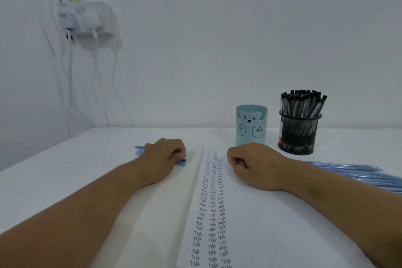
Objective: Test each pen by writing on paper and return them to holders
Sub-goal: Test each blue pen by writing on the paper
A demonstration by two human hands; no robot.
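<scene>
A white sheet of paper (256, 220) lies on the table, covered with columns of the handwritten word "Test". My left hand (163, 159) rests left of the sheet with its fingers curled round a blue pen (182, 161); the pen's ends stick out on both sides of the fist. My right hand (254, 165) lies on the paper's right part, fingers curled, holding nothing that I can see. Behind it stand a light-blue bear holder (251, 126), seemingly empty, and a black mesh holder (299, 132) packed with several black-capped pens.
A pile of several blue pens (356, 174) lies on the table at the right edge, beyond my right forearm. A white wall socket unit (87, 19) with cables and a green bottle hangs on the wall at the upper left.
</scene>
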